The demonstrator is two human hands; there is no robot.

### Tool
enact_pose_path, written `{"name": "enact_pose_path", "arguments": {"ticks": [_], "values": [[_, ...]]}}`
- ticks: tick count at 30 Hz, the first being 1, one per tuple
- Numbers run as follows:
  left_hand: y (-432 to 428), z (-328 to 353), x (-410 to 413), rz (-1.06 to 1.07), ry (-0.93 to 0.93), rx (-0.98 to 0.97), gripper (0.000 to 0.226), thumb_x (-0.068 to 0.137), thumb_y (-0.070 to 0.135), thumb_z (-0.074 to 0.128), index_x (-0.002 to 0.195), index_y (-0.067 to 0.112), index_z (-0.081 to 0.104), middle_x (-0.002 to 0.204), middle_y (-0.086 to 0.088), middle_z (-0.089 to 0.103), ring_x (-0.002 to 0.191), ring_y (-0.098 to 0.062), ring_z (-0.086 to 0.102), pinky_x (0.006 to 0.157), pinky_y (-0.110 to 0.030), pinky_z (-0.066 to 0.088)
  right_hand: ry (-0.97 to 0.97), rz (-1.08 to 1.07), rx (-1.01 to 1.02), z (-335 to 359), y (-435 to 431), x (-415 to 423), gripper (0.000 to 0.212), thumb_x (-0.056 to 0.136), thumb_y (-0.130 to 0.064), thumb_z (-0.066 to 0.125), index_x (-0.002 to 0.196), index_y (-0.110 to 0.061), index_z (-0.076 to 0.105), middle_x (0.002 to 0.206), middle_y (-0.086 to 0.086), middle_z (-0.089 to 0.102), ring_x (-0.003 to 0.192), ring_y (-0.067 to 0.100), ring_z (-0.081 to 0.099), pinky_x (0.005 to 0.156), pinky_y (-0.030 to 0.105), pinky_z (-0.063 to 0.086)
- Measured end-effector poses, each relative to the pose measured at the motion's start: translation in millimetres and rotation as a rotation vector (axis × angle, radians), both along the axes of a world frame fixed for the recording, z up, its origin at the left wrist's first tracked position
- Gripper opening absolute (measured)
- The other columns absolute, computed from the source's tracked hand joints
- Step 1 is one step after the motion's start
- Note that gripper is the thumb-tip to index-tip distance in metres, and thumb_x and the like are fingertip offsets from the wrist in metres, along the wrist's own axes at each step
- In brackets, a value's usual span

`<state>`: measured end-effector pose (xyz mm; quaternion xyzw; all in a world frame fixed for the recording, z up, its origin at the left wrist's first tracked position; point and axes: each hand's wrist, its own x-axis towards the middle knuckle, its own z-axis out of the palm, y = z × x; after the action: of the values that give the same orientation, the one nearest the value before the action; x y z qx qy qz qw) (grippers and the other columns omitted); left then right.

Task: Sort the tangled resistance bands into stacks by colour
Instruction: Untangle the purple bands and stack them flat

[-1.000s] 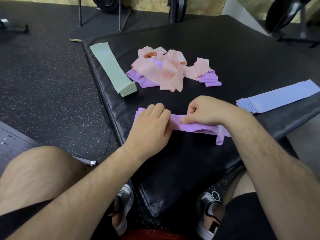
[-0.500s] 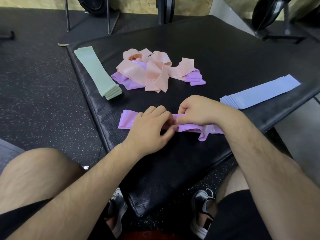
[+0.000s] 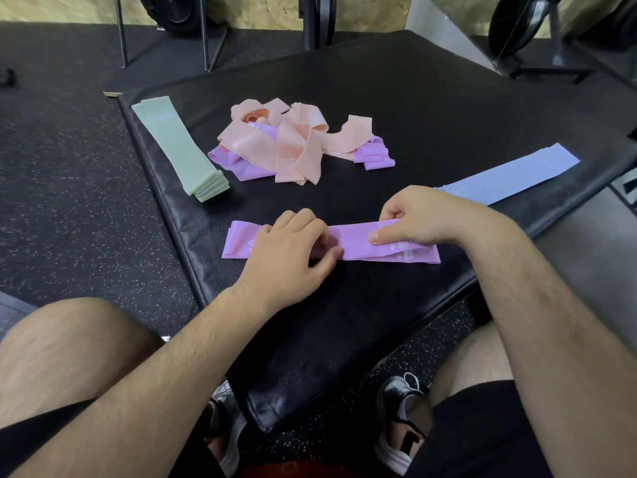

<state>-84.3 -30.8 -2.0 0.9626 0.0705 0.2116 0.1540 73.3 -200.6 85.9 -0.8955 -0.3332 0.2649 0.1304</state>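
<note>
A purple band (image 3: 358, 244) lies flat across the near part of the black mat (image 3: 431, 108). My left hand (image 3: 287, 248) rests on its left half, fingers relaxed and pressing it down. My right hand (image 3: 417, 215) pinches the band's right half between thumb and fingers. Behind them sits a tangled pile of peach bands (image 3: 293, 139) with purple bands (image 3: 374, 157) poking out underneath. A neat green stack (image 3: 179, 150) lies at the mat's left edge. A blue stack (image 3: 517, 174) lies on the right, partly hidden by my right hand.
The mat sits on dark speckled gym flooring (image 3: 62, 167). Metal rack legs (image 3: 120, 32) and weight plates (image 3: 513, 22) stand at the back. My knees and shoes (image 3: 396, 426) are at the mat's near corner.
The purple band has been spread from a bunched, twisted strip into a flat one. My right hand slid right along it while my left stayed on the left half.
</note>
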Motion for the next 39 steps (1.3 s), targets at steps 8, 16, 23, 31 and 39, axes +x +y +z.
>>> {"name": "enact_pose_path", "arguments": {"ticks": [8,16,23,31,39], "values": [[-17.2,4.8,8.3,0.094,-0.051,0.082,0.020,0.086,0.034,0.056,0.075,0.019,0.049,0.082,0.008,0.046,0.077,-0.019,0.042,0.065,-0.038,0.039,-0.070,-0.014,0.001,-16.8,-0.5,1.1,0.030,0.081,-0.047,0.079,0.080,-0.018,0.069,0.081,-0.002,0.065,0.076,0.015,0.060,0.066,0.032,0.047],[-40.0,0.6,26.9,-0.070,-0.006,0.056,0.021,0.088,0.041,0.050,0.096,0.025,0.060,0.099,0.012,0.051,0.089,-0.016,0.047,0.070,-0.035,0.039,-0.034,-0.046,0.071,-9.6,-21.4,6.4,0.020,0.079,-0.041,0.080,0.083,-0.025,0.070,0.086,-0.005,0.070,0.078,0.014,0.066,0.066,0.029,0.050],[-45.2,2.3,29.6,-0.028,0.007,0.056,0.025,0.085,0.043,0.045,0.098,0.028,0.059,0.101,0.012,0.051,0.090,-0.014,0.044,0.072,-0.036,0.040,0.023,-0.116,0.133,-12.1,-44.1,15.0,0.012,0.081,-0.031,0.079,0.085,-0.023,0.071,0.070,0.001,0.072,0.048,0.008,0.059,0.053,0.022,0.045],[-53.1,4.8,31.2,0.004,0.006,0.081,0.017,0.081,0.033,0.046,0.089,0.022,0.056,0.096,0.011,0.049,0.087,-0.017,0.042,0.071,-0.034,0.034,0.082,-0.182,0.184,-22.0,-60.4,20.4,0.009,0.083,-0.015,0.077,0.090,-0.016,0.070,0.069,0.003,0.075,0.076,0.025,0.076,0.065,0.031,0.060],[-84.1,0.6,54.8,-0.191,-0.020,0.020,0.020,0.092,0.031,0.046,0.098,0.020,0.061,0.100,0.009,0.053,0.085,-0.017,0.045,0.067,-0.032,0.032,0.040,-0.184,0.201,-29.8,-58.4,18.1,0.015,0.081,-0.025,0.079,0.088,-0.018,0.067,0.067,0.002,0.074,0.070,0.025,0.075,0.075,0.045,0.063]]}}
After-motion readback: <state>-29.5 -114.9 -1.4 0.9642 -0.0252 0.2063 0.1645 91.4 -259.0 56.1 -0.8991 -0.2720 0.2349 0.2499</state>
